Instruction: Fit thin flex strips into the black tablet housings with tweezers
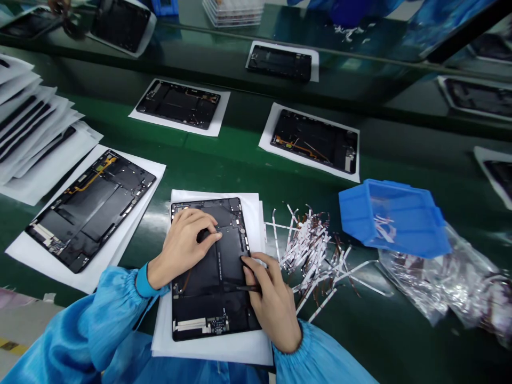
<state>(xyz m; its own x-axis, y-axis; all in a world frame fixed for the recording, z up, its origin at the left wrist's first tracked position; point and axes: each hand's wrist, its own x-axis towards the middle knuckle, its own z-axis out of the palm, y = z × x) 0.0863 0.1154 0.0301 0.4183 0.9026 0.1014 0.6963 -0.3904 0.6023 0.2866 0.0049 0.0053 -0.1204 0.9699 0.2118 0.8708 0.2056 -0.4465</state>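
An opened black tablet housing (pixel 206 277) lies on white sheets (pixel 212 349) in front of me, its inner side facing up. My left hand (pixel 182 245) rests over its upper left part, thumb and forefinger curled close together; anything between them is too small to make out. At the housing's right edge, my right hand (pixel 274 301) is closed around dark tweezers (pixel 240 287), whose tips point left over the black inner surface. A thin brown cable (pixel 186 280) shows on the left of the housing. Small white connectors and a circuit board sit at its lower end.
White-and-brown flex strips (pixel 310 245) lie heaped to the right, by a blue bin (pixel 408 218) and clear plastic bags (pixel 432 272). Another tablet housing (pixel 94 210) lies left, near a stack of sheets with housings (pixel 36 122). More housings (pixel 180 104) lie across the green bench (pixel 236 160).
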